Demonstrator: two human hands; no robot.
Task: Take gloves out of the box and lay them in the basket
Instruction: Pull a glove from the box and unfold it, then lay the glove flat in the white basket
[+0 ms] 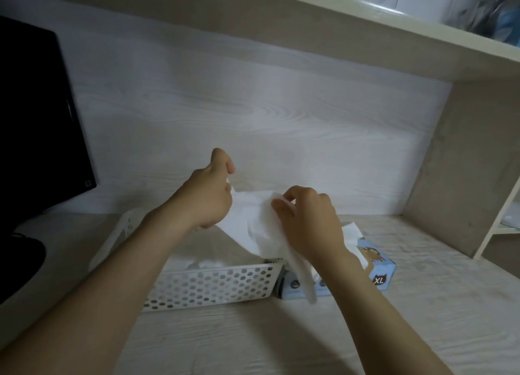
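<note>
- A white glove (251, 224) is held above the basket (213, 287), pinched in the curled fingers of left hand (209, 198) and right hand (311, 224)
- The laying step is judged in hand: lowering flat and release are called for

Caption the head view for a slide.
Left hand and right hand hold a thin white glove above the white perforated plastic basket, beside the blue cardboard box.

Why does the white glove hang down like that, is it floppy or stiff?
Probably very floppy: the glove sags between the left hand and right hand, and its loose end dangles down. It likely weighs almost nothing, since a light pinch holds it up. It looks thin and creased, so a hard tug might tear it.
</note>
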